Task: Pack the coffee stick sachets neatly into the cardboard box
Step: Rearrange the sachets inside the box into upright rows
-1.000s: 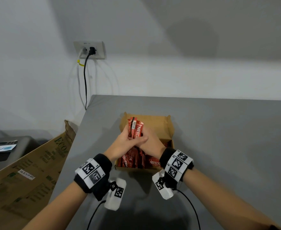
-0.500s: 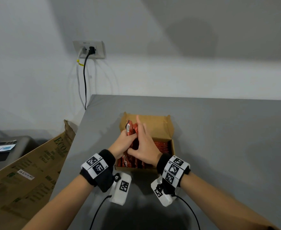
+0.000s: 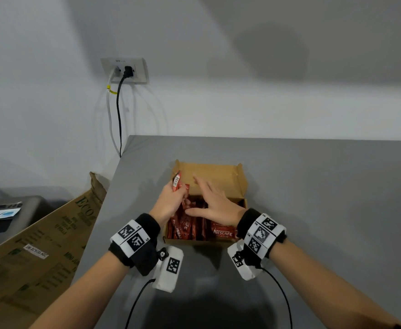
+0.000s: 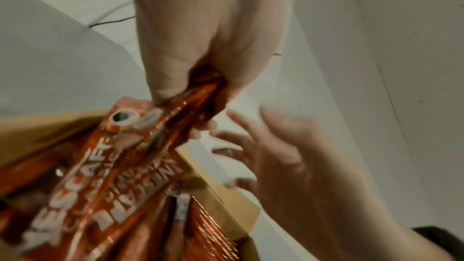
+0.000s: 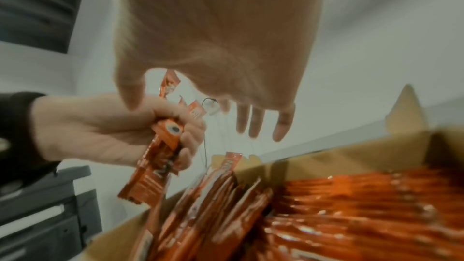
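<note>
A person's left hand [image 3: 169,201] grips a small bundle of red coffee stick sachets [image 3: 177,184], fingers curled round their middle, the sticks standing nearly upright over the left side of an open cardboard box [image 3: 220,173]. The right hand [image 3: 214,205] hovers just beside it over the box, fingers straight and spread, holding nothing; the right wrist view shows its palm clear of the sticks below.

The box sits near the front edge of a grey desk [image 3: 313,198], flaps up. Its right part holds sachets lying flat in an orderly layer [image 5: 376,195], while those at the left lean loose and uneven [image 5: 213,195]. No sachets show on the desk outside the box.

The packing appears well advanced: most sticks are in, and what seems left is to seat the held bundle and straighten the leaning ones alongside the tidy layer.

A flattened printed carton [image 3: 40,245] leans beside the desk, and a wall socket [image 3: 124,70] with cables is behind.
</note>
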The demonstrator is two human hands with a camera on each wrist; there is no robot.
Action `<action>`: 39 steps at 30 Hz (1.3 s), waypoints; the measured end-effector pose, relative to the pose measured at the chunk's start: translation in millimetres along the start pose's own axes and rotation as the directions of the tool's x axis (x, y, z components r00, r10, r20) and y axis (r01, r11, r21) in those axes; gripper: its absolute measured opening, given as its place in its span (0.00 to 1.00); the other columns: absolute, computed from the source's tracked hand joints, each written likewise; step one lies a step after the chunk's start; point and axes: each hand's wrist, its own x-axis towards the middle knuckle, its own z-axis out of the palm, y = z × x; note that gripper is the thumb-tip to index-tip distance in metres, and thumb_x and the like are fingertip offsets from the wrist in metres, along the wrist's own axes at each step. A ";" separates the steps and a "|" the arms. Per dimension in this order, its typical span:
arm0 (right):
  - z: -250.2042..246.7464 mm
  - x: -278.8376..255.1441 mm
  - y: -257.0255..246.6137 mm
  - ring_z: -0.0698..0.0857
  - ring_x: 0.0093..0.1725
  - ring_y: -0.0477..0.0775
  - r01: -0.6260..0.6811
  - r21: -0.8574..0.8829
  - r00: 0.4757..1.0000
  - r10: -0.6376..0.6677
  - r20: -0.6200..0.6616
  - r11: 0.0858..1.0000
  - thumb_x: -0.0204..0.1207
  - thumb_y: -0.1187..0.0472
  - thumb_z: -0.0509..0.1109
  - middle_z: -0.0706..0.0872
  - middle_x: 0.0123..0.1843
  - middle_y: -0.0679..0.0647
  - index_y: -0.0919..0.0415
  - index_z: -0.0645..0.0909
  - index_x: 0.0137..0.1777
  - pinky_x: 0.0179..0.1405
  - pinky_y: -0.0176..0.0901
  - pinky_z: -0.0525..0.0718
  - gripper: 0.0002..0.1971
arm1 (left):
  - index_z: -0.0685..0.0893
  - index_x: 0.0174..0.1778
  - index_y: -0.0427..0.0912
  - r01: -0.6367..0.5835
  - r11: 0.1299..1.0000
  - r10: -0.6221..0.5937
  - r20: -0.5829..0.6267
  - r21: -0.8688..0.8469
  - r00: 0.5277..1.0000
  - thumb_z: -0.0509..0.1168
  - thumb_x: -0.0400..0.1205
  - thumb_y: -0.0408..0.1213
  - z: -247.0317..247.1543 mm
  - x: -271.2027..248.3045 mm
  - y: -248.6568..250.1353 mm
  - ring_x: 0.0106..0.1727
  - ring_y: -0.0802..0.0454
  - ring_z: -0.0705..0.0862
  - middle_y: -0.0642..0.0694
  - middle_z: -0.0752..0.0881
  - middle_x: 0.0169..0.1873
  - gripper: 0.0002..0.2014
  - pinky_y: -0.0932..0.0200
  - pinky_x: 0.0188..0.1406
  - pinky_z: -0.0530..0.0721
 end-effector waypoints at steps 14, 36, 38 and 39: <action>31.2 1.0 -12.3 0.85 0.54 0.59 -0.359 -0.352 0.929 0.296 -0.220 0.865 0.74 0.39 0.67 0.85 0.54 0.55 0.60 0.77 0.54 0.50 0.48 0.79 0.24 | 0.78 0.39 0.41 -0.082 0.984 0.101 -0.113 0.160 0.988 0.65 0.82 0.37 -9.4 -3.6 1.1 0.24 0.51 0.76 0.45 0.78 0.24 0.07 0.54 0.32 0.78; 26.7 -6.0 1.5 0.82 0.59 0.62 -0.288 -0.289 0.956 0.255 -0.148 0.913 0.76 0.67 0.66 0.83 0.60 0.59 0.61 0.77 0.62 0.56 0.54 0.80 0.14 | 0.83 0.55 0.41 -0.327 0.321 -0.139 0.386 0.889 0.912 0.74 0.72 0.40 1.3 -10.7 -9.1 0.50 0.52 0.84 0.46 0.87 0.51 0.16 0.63 0.51 0.81; 26.8 -4.5 2.6 0.82 0.60 0.62 -0.303 -0.259 0.951 0.273 -0.144 0.917 0.76 0.68 0.65 0.83 0.60 0.59 0.61 0.77 0.63 0.58 0.53 0.80 0.15 | 0.83 0.56 0.42 -0.320 0.346 -0.134 0.384 0.882 0.914 0.74 0.72 0.41 -0.7 -11.0 -12.5 0.52 0.52 0.84 0.46 0.86 0.52 0.17 0.62 0.54 0.82; 27.0 -4.0 3.1 0.82 0.59 0.62 -0.311 -0.234 0.948 0.284 -0.141 0.921 0.76 0.69 0.65 0.83 0.60 0.59 0.61 0.78 0.63 0.58 0.53 0.80 0.15 | 0.83 0.57 0.42 -0.320 0.357 -0.126 0.384 0.878 0.915 0.74 0.72 0.42 -1.8 -11.0 -15.0 0.53 0.52 0.84 0.46 0.86 0.52 0.18 0.60 0.55 0.82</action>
